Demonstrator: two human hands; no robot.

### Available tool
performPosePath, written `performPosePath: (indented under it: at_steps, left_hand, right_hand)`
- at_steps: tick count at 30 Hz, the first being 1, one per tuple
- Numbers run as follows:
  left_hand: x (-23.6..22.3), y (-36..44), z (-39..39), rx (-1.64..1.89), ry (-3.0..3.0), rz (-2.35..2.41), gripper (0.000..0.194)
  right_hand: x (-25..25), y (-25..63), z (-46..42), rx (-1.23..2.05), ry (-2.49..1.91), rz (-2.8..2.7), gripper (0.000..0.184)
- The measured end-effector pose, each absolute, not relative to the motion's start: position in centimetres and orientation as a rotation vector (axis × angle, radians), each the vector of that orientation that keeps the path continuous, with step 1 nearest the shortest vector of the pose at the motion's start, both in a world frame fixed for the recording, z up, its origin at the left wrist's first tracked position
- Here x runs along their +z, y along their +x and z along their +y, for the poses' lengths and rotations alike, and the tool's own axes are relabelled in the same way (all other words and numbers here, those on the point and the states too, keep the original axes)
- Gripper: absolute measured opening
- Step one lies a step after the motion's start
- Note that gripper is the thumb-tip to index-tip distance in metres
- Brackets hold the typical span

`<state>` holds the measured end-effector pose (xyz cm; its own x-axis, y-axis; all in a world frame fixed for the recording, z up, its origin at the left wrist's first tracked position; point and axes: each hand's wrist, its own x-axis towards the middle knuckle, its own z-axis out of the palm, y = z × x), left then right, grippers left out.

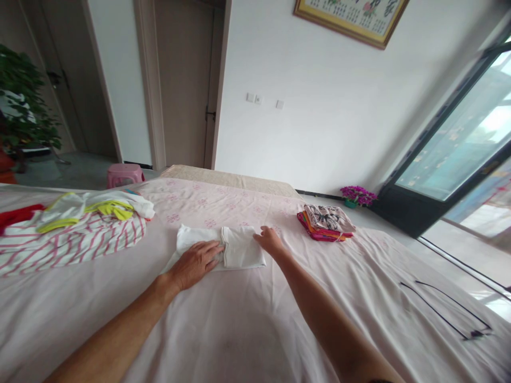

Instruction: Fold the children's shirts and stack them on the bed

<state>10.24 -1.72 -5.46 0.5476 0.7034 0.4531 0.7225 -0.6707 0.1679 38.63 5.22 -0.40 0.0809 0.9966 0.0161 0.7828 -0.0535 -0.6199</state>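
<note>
A white garment (239,250), partly folded, lies on the pale pink bed sheet (247,330) in the middle of the view. My left hand (197,261) rests flat on its left half, fingers stretched out over the fold. My right hand (269,239) touches the garment's far right corner, fingers bent down onto the cloth; whether it pinches the edge is unclear.
A loose heap of clothes (75,229), pink-striped, white and yellow, lies at the left. A folded stack of colourful cloths (325,221) sits at the right. A black cable (447,311) lies on the sheet at far right. A pink stool (124,174) stands beyond the bed.
</note>
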Motion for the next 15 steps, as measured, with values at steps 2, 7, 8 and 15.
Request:
performPosePath:
  at_steps: [2,7,8,15]
  left_hand:
    - [-5.3,10.4,-1.8,-0.77,-2.728,-1.264,0.041]
    - [-4.5,10.6,-2.2,-0.835,-2.689,-1.294,0.038]
    - [-4.3,10.5,-2.3,-0.868,-2.673,-1.3,0.037]
    - [-3.2,10.0,-2.7,-1.193,-2.434,-1.407,0.035]
  right_hand:
    - [-0.8,39.5,5.3,0.739,-1.922,-1.729,0.043]
    - [-2.0,38.7,4.5,1.16,-1.686,-1.586,0.027]
    - [-2.1,38.5,4.2,1.213,-1.628,-1.558,0.023]
    - [-0.8,42.0,3.7,1.382,-1.376,-1.245,0.028]
